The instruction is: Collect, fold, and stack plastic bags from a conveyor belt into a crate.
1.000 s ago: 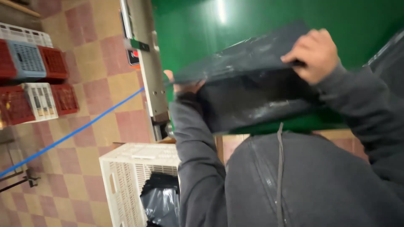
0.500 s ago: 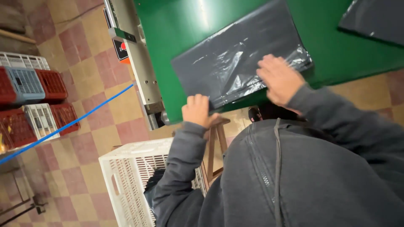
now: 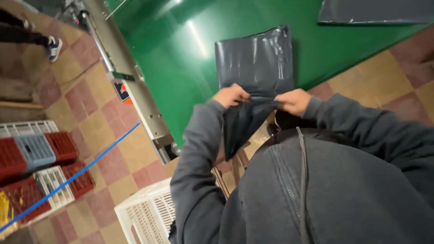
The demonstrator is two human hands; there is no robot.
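— While the floor of tan and red tiles fills the left side, what takes up the top?
— A green desk, glossy, with a grey metal rail along its left edge. A blue line runs across the floor below it.
— And nearest the camera?
— The person's grey hooded top, both sleeves reaching up toward the desk edge.
— What lies on the desk?
— A dark grey plastic bag, flat, its near end hanging over the edge. A second dark bag lies well apart at the top right.
— Crates?
— A white crate stands on the floor below the left sleeve; red, blue and white crates are stacked at the far left.
— The hands?
— The left hand has its grip pinched on the bag's near edge, fingers curled over the plastic. The right hand pinches the same edge just beside it. Between them the plastic folds down, and a loose part hangs below the left hand.
— Anyone else?
— A shoe and dark trouser leg at the top left, on the floor.
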